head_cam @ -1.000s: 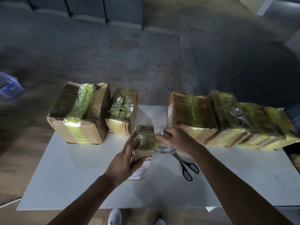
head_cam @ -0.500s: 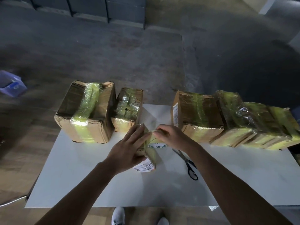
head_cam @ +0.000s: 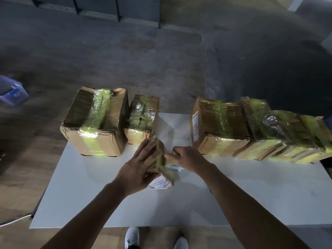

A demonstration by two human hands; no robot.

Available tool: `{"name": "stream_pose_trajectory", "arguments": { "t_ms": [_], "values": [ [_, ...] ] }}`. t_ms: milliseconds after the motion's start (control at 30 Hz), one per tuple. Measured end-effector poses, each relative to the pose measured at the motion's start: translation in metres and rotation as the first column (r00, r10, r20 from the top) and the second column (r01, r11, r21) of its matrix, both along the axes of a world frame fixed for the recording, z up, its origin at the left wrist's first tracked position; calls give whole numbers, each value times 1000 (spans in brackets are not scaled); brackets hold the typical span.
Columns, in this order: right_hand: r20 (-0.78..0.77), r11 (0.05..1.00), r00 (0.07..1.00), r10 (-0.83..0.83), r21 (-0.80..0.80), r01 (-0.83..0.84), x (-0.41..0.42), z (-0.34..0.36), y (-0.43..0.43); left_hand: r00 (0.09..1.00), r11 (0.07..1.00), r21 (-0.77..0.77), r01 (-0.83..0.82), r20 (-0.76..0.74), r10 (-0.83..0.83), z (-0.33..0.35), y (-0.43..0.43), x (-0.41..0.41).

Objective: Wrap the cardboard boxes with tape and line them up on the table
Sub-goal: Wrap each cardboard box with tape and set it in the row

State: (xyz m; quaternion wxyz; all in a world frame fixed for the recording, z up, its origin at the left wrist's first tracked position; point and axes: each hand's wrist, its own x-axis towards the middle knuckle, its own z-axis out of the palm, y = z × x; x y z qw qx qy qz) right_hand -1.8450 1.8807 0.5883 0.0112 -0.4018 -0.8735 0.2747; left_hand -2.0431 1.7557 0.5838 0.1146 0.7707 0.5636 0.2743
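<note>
**Small box held mid-table with the tape roll against it**

At the centre of the frame the left hand (head_cam: 138, 169) grips a small box (head_cam: 162, 166). Its fingers lie spread over the top and far side of the box and the thumb comes round the near side. The box is tilted, with one corner down toward the table (head_cam: 86, 198). A white printed label shows on its lower near face, and shiny yellowish tape already covers part of it.

Just right of the box, the right hand (head_cam: 188, 159) is curled round a tape roll (head_cam: 177, 168). The fingertips point left and meet the edge of the box. The hand hides most of the roll; only a strip of its white core, printed with letters, shows below the knuckles. A band of tape appears to run from the roll onto the box, though blur makes that join hard to read.

Along the far edge of the white table stand the wrapped boxes. Left of centre is a large box (head_cam: 95, 123) with a wide yellow-green band over its top and front. A narrower box (head_cam: 142, 117) stands just beside it on the right. A bare gap of table lies directly beyond the hands. To the right of it, a box with a side label (head_cam: 221, 128) starts a close row of three more wrapped boxes (head_cam: 287, 133) that runs to the right edge of the frame, each touching the next.

A blue bin (head_cam: 12, 90) sits on the floor at the left edge. Two white shoes (head_cam: 132, 237) show at the bottom centre.
</note>
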Motion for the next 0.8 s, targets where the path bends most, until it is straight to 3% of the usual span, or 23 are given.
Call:
{"name": "stream_pose_trajectory", "arguments": {
  "t_ms": [133, 200, 333, 433, 533, 633, 800],
  "values": [
    [-135, 939, 979, -149, -331, 97, 4, 4, 7, 998, 999, -2, -51, -48, 51, 4, -3, -7],
    [-199, 915, 962, -184, -393, 94, 12, 2, 8, 996, 998, 13, -67, -55, 67, 7, -3, -10],
    [-144, 961, 978, -149, -255, 109, 12, -6, 3, 996, 998, 38, -47, -67, 50, 2, -11, -12],
    [-50, 995, 995, -84, -53, 81, 10, -13, 0, 995, 998, 32, -51, -82, 53, -1, -12, -13],
    [109, 999, 994, -25, 33, 22, 1, -13, 1, 995, 998, 18, -60, -84, 61, 0, -12, -13],
    [243, 1000, 970, -16, 20, 11, -3, -15, 4, 995, 997, -23, -71, -71, 69, 1, -13, -13],
    [28, 964, 990, -140, -224, 143, 9, -16, 2, 999, 996, -81, -46, -12, 45, 15, -2, -16]
  ]
}}
